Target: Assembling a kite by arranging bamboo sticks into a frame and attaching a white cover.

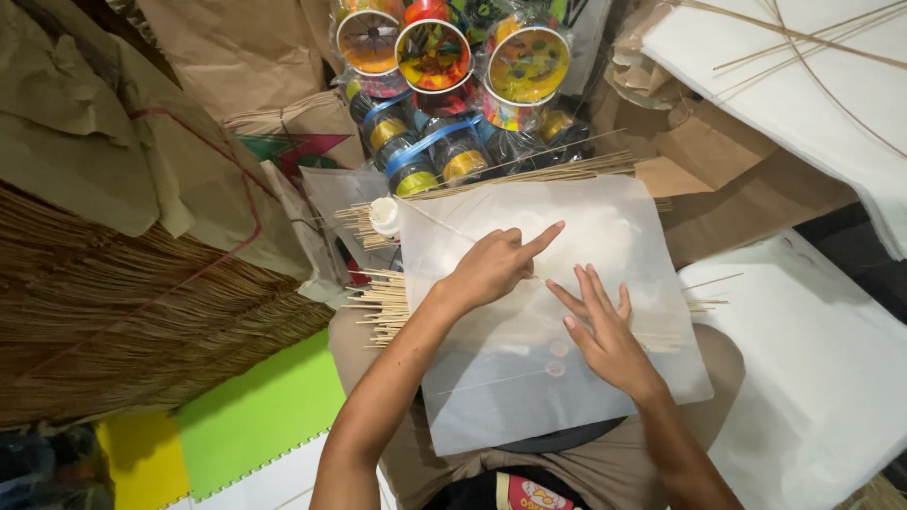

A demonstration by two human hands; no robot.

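Note:
A thin white, half-transparent paper sheet (529, 378) lies across my lap. My left hand (491, 264) rests on it with the index finger stretched out and the other fingers curled, pressing along a thin stick under the paper. My right hand (605, 326) lies flat on the sheet beside it, fingers spread, holding nothing. A bundle of thin bamboo sticks (383, 302) pokes out from under the sheet's left edge. A small white glue bottle (385, 215) sits at the sheet's top left corner.
Several colourful thread spools in plastic wrap (444, 85) stand behind the sheet. A large bundle of sticks (113, 312) lies left, under brown paper (85, 142). White paper kites (803, 85) and a white stack (812, 378) lie right. Green and yellow foam mats (255, 416) cover the floor.

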